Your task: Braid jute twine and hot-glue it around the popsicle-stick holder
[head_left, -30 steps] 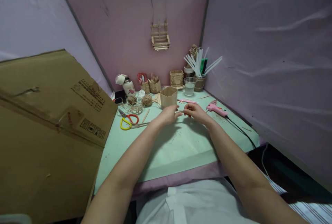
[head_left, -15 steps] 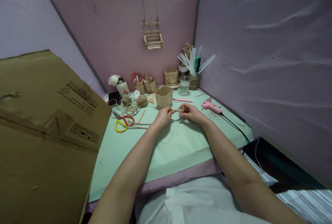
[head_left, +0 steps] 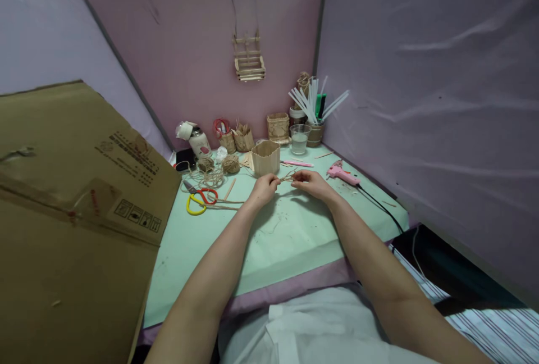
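Twine (head_left: 287, 177), in thin tan strands, stretches between my two hands above the table. My left hand (head_left: 266, 189) pinches one end of it. The fingers of my right hand (head_left: 310, 182) are closed on the other end, where loose strands fan out. Just behind my left hand stands a container made of craft sticks (head_left: 266, 159). Two longer cords (head_left: 229, 205) trail out to the left from behind my left wrist, toward scissors with red and yellow handles (head_left: 202, 198).
Twine balls (head_left: 231, 163) lie at the back left. A pink glue gun (head_left: 344, 175) with a black cord rests on the right. A clear cup (head_left: 299, 140) and a pot of white glue sticks (head_left: 315, 133) stand behind. A cardboard box (head_left: 84, 212) borders the left side.
The twine strands between my hands look looser and more spread apart than before. My hands have barely shifted.
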### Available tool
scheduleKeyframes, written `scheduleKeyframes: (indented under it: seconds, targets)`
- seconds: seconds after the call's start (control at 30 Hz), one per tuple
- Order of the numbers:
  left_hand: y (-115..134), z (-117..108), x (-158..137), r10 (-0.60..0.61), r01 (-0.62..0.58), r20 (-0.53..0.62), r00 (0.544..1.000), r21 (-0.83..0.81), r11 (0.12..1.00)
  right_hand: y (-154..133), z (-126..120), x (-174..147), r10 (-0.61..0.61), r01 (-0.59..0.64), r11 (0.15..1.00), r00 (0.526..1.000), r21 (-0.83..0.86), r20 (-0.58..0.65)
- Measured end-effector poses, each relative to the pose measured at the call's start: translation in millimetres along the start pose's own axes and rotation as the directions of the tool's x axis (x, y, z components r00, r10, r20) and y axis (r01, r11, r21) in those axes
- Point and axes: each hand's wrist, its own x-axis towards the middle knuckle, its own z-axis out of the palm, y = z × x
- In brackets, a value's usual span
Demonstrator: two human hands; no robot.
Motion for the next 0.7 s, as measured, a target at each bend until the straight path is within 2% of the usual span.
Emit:
scheduleKeyframes:
  seconds: [0.3,0.7]
  targets:
    - [-2.4,3.5,-2.0,0.055,-0.055,-0.004,0.998,-0.049,0.997,-4.2,14.5,1.0,-0.052,0.052,0.999,0.998,0.002,-0.020]
    - [-9.5,8.6,-1.8,0.072,-0.074,-0.017,0.997,-0.105,0.992,1.5,18.8,3.0,-0.021,0.021,0.999,1.000,0.025,-0.011]
